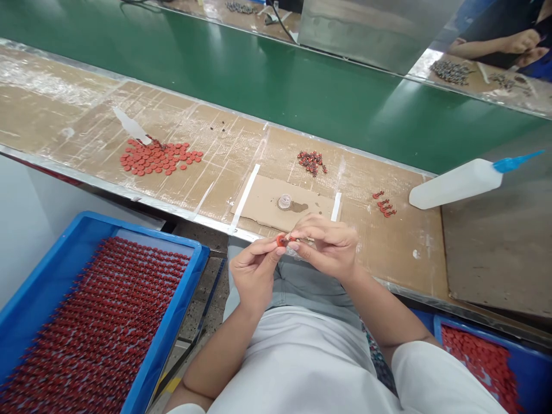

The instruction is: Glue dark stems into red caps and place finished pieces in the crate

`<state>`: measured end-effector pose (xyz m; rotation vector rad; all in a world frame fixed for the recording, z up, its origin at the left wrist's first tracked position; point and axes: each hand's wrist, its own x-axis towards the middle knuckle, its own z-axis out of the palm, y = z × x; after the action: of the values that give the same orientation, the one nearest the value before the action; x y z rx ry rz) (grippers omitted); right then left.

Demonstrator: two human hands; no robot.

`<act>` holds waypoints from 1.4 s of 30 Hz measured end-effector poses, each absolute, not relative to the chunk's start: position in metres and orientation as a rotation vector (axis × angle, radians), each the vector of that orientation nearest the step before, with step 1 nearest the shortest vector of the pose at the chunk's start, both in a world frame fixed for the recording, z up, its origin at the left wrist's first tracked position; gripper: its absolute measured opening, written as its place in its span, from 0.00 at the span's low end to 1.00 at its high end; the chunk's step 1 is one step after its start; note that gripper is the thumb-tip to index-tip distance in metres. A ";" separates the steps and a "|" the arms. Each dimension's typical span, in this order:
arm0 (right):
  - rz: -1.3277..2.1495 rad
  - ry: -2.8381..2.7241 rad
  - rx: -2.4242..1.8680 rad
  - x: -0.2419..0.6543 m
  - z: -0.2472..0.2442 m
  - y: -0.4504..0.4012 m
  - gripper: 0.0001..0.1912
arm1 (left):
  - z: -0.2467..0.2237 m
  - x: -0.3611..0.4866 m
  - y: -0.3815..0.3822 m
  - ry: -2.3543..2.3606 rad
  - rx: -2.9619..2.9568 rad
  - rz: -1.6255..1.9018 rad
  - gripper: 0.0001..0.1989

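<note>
My left hand [255, 270] pinches a round red disc [280, 240] between thumb and fingertips, just over the table's front edge. My right hand [330, 244] meets it there, its thumb and forefinger closed on a small dark red part [294, 240] that touches the disc. Behind my hands, a small clear cup [284, 201] sits on a cardboard piece [265, 198] beside a wet stain. A pile of small dark red parts [311, 162] lies further back. To the right are several joined red pieces [386, 208].
Red discs [159, 158] and a white tube [130, 125] lie at left. A white bottle [457, 184] with blue nozzle leans at right. Blue trays [197, 253] [437, 330] flank me below. Beyond the green belt [241, 75], another person's hands [524, 46] show.
</note>
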<state>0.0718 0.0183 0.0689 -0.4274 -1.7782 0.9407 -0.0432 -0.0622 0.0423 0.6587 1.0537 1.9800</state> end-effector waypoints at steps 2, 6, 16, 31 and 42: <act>0.960 -1.765 -0.448 0.072 0.069 0.018 0.14 | 0.042 -0.043 -0.062 1.053 0.658 1.985 0.09; 0.973 -1.739 -0.444 0.071 0.069 0.017 0.15 | 0.043 -0.042 -0.061 1.076 0.645 1.996 0.09; 0.954 -1.751 -0.433 0.072 0.067 0.018 0.16 | 0.041 -0.041 -0.063 1.107 0.596 1.991 0.09; 1.165 -1.626 -0.674 0.065 0.070 0.011 0.10 | 0.039 -0.044 -0.060 1.137 0.450 1.927 0.09; 1.334 -1.447 -0.768 0.060 0.070 0.005 0.09 | 0.044 -0.043 -0.058 1.137 0.455 1.947 0.09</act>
<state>0.0596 0.0053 0.0704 -0.7680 -1.4473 1.3338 -0.0430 -0.0585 0.0438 0.4549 1.1366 1.9473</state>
